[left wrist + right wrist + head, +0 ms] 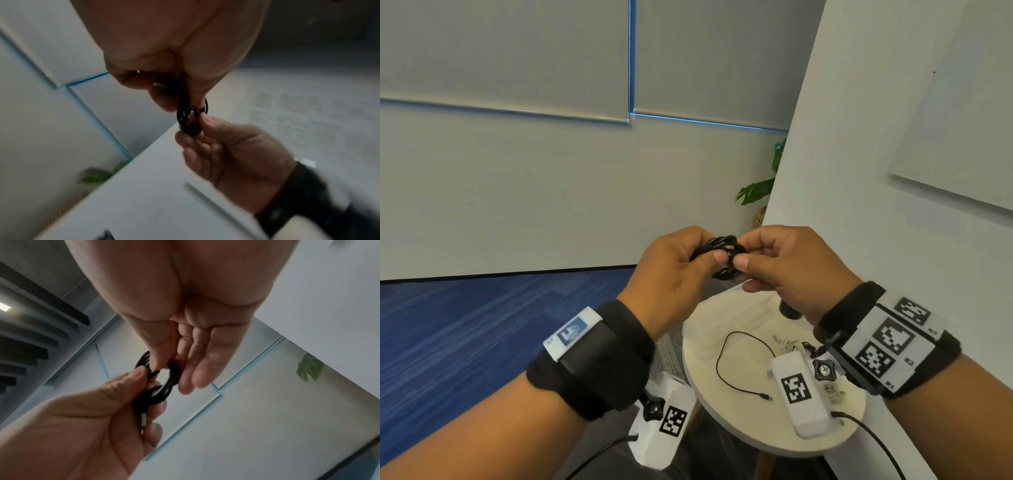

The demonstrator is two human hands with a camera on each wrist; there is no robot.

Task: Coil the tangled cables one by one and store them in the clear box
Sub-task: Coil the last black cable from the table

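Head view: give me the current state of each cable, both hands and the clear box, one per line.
black coiled cable: wound into small loops, held in the air between both hands.
left hand: pinches the coil's left side.
right hand: pinches the coil's right side.
thin black cable: loose and uncoiled on the round table.
white cable: bunched on the table, partly hidden.
clear box: on the table; its outline is faint.

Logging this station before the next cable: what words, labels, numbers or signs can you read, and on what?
No text here can be read.
Right wristband: black-and-white square code markers, plus tiny print beside them, too small to read.
White block on the round table: a code marker, no words.
Left wristband: blue label, blurred.
Wall sheet: lines of print, blurred.
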